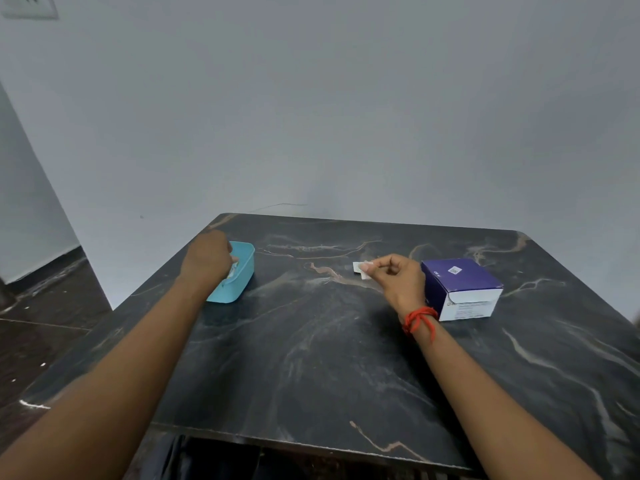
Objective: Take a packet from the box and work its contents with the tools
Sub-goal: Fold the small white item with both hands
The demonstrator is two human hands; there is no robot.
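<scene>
Two bare arms (114,382) come up from the bottom of the frame and reach out over a dark table (311,358) with pale wavy lines in it. The right hand (398,282) is right of the middle, held just above the table top. Its thumb and first finger pinch a small white packet (360,269), and the other fingers are curled in. The packet sticks out to the left of the hand, and it is out of the box. A red thread (417,320) is tied round the right wrist. Just to the right of that hand sits the box (464,285). It is purple on top and white on the front, with print too tiny to read. It rests flat on the table, close beside the hand. The left hand (207,258) is left of the middle, over a blue tub (244,271) that stands on the table near its left edge. The fingers bend down into the tub. I cannot tell if they hold something or not, since the back of the hand hides them. A pale thing (232,270) shows inside the tub by the fingertips, too small to make out. Behind the table is a plain grey wall (311,98).
</scene>
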